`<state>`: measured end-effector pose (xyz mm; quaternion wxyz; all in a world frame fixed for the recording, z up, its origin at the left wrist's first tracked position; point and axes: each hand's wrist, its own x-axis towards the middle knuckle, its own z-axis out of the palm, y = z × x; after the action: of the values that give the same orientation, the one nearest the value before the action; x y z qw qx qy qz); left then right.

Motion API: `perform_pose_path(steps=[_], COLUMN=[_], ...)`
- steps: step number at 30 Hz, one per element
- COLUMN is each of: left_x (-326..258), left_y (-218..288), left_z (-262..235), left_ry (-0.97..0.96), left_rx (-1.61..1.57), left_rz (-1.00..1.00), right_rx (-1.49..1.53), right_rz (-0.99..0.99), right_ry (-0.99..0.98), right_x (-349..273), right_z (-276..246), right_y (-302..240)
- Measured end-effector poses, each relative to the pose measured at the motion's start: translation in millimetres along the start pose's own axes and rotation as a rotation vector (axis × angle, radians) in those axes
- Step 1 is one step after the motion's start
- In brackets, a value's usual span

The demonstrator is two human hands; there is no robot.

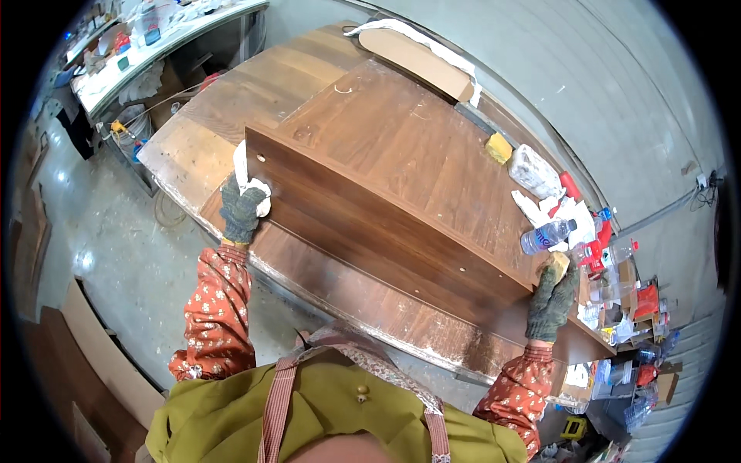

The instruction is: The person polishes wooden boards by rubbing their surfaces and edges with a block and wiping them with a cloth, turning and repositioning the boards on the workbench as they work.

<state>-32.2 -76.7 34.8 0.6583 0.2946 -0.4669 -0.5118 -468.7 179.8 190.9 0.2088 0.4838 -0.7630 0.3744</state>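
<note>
A long brown wood-grain board (370, 224), with a few small holes in its face, stands on edge across the worktable (224, 100). At the board's left end, my left hand (241, 210) wears a dark grey glove and is closed on a white rag (262, 202). Near the opposite end is my right hand (553, 302), in a similar glove, its fingers curled round a pale yellow sponge (557, 264). Whether the fingers also press on the board there is hard to see.
Along the table's right side lie a yellow sponge block (499, 148), a cloudy plastic-wrapped bundle (536, 171), a water bottle (548, 236) and crumpled white paper. A long tan panel (417, 62) rests at the far edge. A cluttered white bench (154, 50) stands far left.
</note>
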Motion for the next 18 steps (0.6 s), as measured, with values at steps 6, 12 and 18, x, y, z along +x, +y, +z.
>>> perform_pose_path(steps=[6, 12, 18], left_x=[33, -34, -143], left_y=[3, 62, 47], left_z=[-14, 160, 279], left_ry=[0.706, 0.634, -0.284], left_rx=[0.097, 1.053, 0.833], left_rz=[0.163, 0.876, 1.302], right_rx=[-0.088, 0.11, 0.235], right_rz=[-0.203, -0.274, -0.317], right_ry=[0.079, 0.086, 0.083], right_x=[-10, -26, -23], right_z=[6, 1, 5], right_y=[25, 28, 21])
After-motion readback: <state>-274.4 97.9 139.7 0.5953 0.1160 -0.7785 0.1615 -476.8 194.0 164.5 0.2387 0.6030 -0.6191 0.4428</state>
